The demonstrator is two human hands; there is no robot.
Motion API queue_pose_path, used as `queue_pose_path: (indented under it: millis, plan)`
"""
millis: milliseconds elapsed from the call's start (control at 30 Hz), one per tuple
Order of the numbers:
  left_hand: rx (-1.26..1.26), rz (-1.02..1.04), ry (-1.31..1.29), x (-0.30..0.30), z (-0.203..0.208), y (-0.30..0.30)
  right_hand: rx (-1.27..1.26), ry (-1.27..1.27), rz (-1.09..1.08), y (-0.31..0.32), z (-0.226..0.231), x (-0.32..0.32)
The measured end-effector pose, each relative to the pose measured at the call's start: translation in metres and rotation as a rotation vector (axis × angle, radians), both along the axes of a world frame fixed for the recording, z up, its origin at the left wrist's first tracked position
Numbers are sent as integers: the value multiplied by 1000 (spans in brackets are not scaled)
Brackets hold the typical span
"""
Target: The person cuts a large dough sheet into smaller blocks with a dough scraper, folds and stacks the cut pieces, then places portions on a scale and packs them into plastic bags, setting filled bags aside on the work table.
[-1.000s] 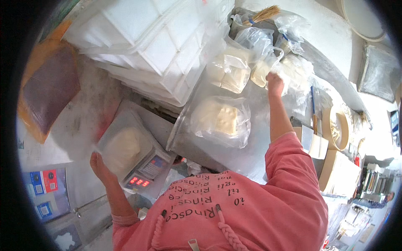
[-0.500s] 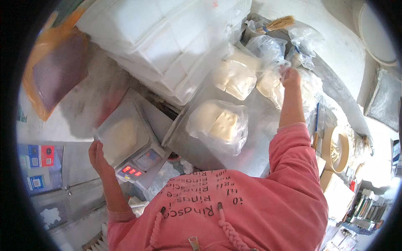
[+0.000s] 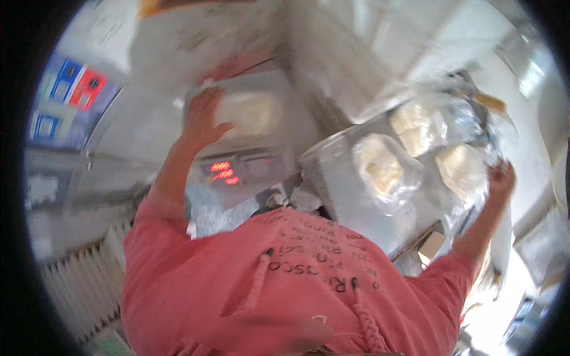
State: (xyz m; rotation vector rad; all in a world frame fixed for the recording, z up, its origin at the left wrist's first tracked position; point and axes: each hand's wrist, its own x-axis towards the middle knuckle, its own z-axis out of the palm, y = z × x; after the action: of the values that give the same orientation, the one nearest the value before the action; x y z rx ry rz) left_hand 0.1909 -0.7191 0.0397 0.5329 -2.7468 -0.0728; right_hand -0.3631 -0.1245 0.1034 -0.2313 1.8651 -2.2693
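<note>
On the left, my left hand (image 3: pixel 203 121) rests at the edge of a digital scale (image 3: pixel 237 169) with glowing red digits. Its thumb stands apart from its fingers, beside a pale slab (image 3: pixel 252 113), perhaps dough, on the scale's plate. My right hand (image 3: pixel 502 179) reaches out to the far right, at the edge of a clear plastic bag (image 3: pixel 462 169) with pale slabs inside. Blur hides whether its fingers grip the plastic. Two more bags of pale slabs, a nearer bag (image 3: pixel 383 167) and a farther bag (image 3: pixel 417 124), lie on the grey metal tabletop (image 3: pixel 341 178).
Stacked white crates (image 3: pixel 368 59) rise behind the tabletop and scale. A straw brush (image 3: pixel 488 102) lies by crumpled plastic at the back right. Crumpled clear plastic (image 3: pixel 217 204) sits below the scale. A ribbed white radiator (image 3: pixel 89 285) stands at lower left.
The view has swung left, so the scale sits nearer the middle. My left hand has shifted inward over the scale's edge, thumb now spread. My right hand remains by the bags.
</note>
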Motion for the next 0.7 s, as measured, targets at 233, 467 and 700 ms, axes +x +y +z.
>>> queue_pose_path:
  millis: [233,467,700]
  plan:
    - [139,-41,-135,-13,-16,-39,-186,-63,441,-131,175,151]
    - [204,-345,226,37,4,-32,-472,-323,785,-276,162,299]
    - [346,-122,129,151,62,10,-555,-467,889,-418,83,389]
